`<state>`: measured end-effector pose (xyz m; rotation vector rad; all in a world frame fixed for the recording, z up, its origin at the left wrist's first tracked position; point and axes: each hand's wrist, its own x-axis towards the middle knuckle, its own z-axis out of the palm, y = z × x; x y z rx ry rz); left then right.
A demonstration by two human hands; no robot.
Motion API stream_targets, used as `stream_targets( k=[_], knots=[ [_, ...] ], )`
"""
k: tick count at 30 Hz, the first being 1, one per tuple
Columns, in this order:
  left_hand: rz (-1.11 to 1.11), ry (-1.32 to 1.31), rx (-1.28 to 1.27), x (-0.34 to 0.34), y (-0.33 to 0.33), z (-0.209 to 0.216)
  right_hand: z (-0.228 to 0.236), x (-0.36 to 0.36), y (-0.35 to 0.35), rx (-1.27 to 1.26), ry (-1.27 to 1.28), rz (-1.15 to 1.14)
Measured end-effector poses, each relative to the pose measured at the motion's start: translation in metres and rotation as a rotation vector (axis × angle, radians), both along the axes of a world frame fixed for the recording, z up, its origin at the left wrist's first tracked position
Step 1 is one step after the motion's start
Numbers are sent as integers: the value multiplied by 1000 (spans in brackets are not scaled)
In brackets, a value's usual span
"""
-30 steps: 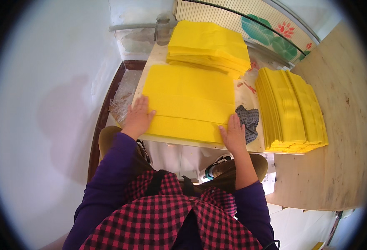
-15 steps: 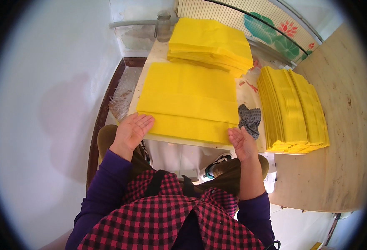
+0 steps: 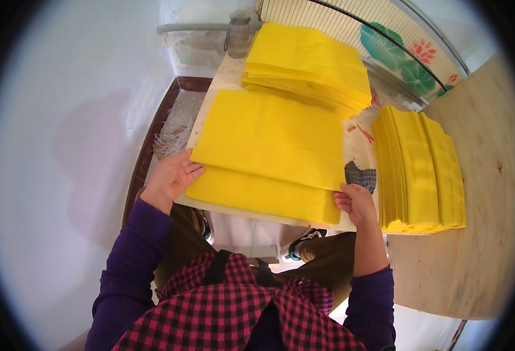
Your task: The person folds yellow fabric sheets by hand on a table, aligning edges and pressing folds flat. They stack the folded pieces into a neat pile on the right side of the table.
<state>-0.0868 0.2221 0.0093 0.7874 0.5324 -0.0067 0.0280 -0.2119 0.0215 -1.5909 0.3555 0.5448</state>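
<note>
A flat yellow cloth-like sheet [image 3: 272, 137] lies in front of me on the table, over another yellow layer [image 3: 263, 196] whose near strip sticks out toward me. At the left end of the upper sheet's near edge, my left hand [image 3: 171, 176] pinches the corner, thumb near the top. My right hand [image 3: 358, 203] has its fingers curled and closed on the right corner of that same edge. Beside the right hand lies a crumpled dark grey patterned cloth [image 3: 361, 175], partly hidden by the hand.
Behind the sheet sits a thick stack of yellow sheets [image 3: 307, 61]. More folded yellow pieces [image 3: 418, 169] stand packed at the right, by a wooden board [image 3: 485, 240]. A clear bottle [image 3: 238, 38] is at the back left. Red scraps [image 3: 364, 134] lie between the stacks. A white wall [image 3: 52, 175] borders the left.
Both hands have gone from open fingers to gripping the upper sheet's near corners. That edge now lies as one straight line, and the fold line above it is gone. The view has shifted slightly.
</note>
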Motion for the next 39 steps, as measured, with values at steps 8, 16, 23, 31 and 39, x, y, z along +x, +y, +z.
stream_targets(
  k=[8,16,23,31,39],
  knots=[
    [-184,50,257,46,17,13,4,18,-1,48,-50,87],
    [-214,117,501,114,22,11,-2,90,8,-12,-115,169],
    [-393,69,594,166,37,15,4,150,23,-249,-195,221],
    [-404,29,767,162,42,24,13,154,23,-217,-173,251],
    [-401,44,828,160,48,19,13,138,29,-170,-252,156]
  ],
)
